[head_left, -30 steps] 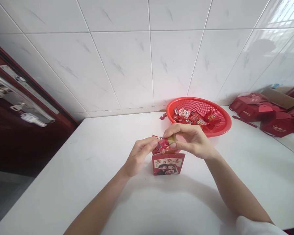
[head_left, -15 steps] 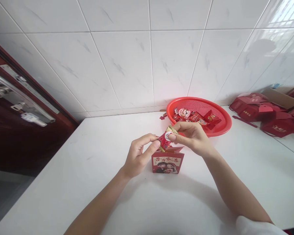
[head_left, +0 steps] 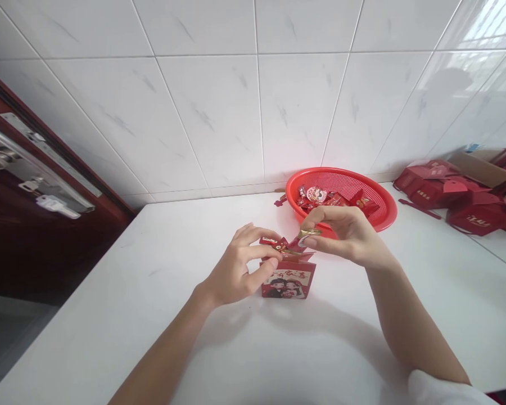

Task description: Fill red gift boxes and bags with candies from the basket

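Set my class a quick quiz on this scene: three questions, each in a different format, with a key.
1. Which hand pinches the gold-ended packet?
2. True or false: the printed box stands upright on the white table.
3. Fill in: the other wrapped packets near the tiled wall lie in a red ____.

Key:
1. The right hand.
2. True.
3. Basket.

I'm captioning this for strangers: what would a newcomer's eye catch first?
Probably the bright red basket, with wrapped packets inside, near the tiled wall. Nearer the viewer, the right hand pinches a gold-ended packet by the top of a small red box, the left hand at its opening. Dark red boxes sit far right.
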`<state>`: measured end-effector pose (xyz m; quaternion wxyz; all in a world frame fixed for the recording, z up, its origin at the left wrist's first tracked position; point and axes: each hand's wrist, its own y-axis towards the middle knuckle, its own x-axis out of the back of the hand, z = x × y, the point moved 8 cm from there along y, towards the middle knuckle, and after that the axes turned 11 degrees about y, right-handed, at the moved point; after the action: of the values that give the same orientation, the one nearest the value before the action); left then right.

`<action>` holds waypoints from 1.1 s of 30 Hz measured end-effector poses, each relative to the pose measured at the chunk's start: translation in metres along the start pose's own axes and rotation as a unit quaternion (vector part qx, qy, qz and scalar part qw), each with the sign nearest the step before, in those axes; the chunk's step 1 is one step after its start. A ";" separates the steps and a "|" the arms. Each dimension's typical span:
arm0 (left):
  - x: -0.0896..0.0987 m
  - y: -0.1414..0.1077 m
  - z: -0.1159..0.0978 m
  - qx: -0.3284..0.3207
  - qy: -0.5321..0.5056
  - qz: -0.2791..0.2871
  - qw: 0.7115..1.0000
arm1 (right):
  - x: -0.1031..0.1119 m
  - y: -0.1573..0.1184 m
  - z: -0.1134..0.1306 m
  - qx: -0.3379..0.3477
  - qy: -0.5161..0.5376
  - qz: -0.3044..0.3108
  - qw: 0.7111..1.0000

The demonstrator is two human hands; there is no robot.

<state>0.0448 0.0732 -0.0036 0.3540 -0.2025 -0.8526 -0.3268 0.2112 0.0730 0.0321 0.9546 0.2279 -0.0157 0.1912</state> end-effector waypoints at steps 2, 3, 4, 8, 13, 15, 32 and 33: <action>-0.002 0.002 0.003 0.013 0.009 0.001 1.000 | -0.004 0.000 -0.003 -0.010 -0.031 0.017 0.999; -0.003 0.002 0.005 0.024 0.003 0.001 1.000 | -0.006 0.000 -0.005 -0.015 -0.044 0.025 0.999; -0.005 0.003 0.008 0.038 -0.009 0.001 0.999 | -0.007 0.001 -0.007 -0.018 -0.056 0.031 0.998; -0.015 0.002 0.021 0.097 -0.083 0.012 0.992 | -0.009 0.002 -0.011 -0.028 -0.097 0.026 0.995; -0.023 0.000 0.030 0.144 -0.122 0.061 0.980 | -0.010 0.001 -0.013 -0.025 -0.117 0.030 0.992; -0.024 0.000 0.030 0.147 -0.125 0.090 0.977 | -0.010 0.001 -0.015 -0.022 -0.127 0.033 0.991; -0.026 -0.004 0.021 0.123 -0.135 0.170 0.969 | 0.003 0.004 -0.019 0.012 -0.160 -0.022 0.987; -0.027 -0.005 0.014 0.099 -0.140 0.186 0.968 | 0.009 0.005 -0.019 0.016 -0.159 -0.038 0.986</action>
<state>0.0530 0.0767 -0.0328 0.3034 -0.3651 -0.8693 -0.1379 0.2163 0.0888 0.0180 0.9429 0.2707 -0.1558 0.1158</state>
